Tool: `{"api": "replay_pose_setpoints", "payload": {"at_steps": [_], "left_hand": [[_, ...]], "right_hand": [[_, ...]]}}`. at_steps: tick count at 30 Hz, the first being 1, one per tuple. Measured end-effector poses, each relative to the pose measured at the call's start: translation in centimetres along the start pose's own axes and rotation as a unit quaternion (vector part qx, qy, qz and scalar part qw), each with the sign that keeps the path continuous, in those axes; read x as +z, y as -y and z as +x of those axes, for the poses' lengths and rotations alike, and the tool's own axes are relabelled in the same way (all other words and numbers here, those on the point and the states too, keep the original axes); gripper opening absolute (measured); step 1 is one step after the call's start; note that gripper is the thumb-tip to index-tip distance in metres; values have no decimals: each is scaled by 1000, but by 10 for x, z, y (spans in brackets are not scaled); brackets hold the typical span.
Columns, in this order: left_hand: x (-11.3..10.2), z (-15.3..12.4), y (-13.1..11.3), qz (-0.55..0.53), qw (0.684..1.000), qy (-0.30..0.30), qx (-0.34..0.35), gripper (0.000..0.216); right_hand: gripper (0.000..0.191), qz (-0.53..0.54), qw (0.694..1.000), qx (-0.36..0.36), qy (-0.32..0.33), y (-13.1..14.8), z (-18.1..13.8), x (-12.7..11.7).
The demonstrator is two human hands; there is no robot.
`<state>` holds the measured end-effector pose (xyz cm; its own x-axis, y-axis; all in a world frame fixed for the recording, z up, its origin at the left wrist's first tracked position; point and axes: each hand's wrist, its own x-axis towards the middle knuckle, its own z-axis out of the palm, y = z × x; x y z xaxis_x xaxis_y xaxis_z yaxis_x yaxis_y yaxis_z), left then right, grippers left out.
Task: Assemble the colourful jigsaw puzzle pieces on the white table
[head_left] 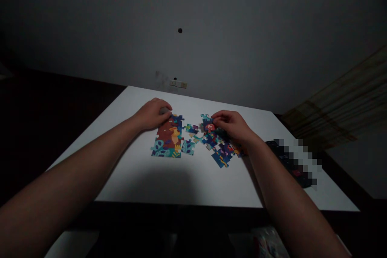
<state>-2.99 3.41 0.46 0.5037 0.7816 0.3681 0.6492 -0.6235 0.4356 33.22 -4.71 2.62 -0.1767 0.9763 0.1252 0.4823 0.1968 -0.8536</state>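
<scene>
A partly joined jigsaw puzzle with a brown animal and blue leaves lies on the white table. At its upper left corner my left hand is closed, with a greyish puzzle piece showing between thumb and fingers. Two small pieces, one green and purple and one leafy, lie right of the joined part. My right hand is closed in a pinch, its fingertips at a dark blue puzzle piece on the upper edge of a loose pile. The palm hides part of that pile.
A dark phone-like object, partly pixelated, lies on the table beyond my right forearm. Behind the table rises a grey wall with a socket strip. A striped curtain hangs at the right. Something in clear plastic sits below the front edge.
</scene>
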Motion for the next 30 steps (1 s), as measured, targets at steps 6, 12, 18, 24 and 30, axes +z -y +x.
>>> {"api": "replay_pose_setpoints", "payload": {"at_steps": [6,12,18,24,30], "left_hand": [[5,-5,-40,-233,972,32,-10,26],[18,-10,-53,-445,890,83,-51,33],[16,-5,-27,-466,877,21,-114,29],[6,1,-6,-465,853,-98,-214,13],[-34,-9,-13,-437,860,-65,-256,30]], "right_hand": [[17,4,995,-48,88,39,13,28],[12,-41,992,-68,95,71,32,63],[17,-245,967,-75,-6,62,25,52],[24,-309,951,-26,-2,37,-21,7],[32,-356,930,34,-84,3,-70,-3]]}}
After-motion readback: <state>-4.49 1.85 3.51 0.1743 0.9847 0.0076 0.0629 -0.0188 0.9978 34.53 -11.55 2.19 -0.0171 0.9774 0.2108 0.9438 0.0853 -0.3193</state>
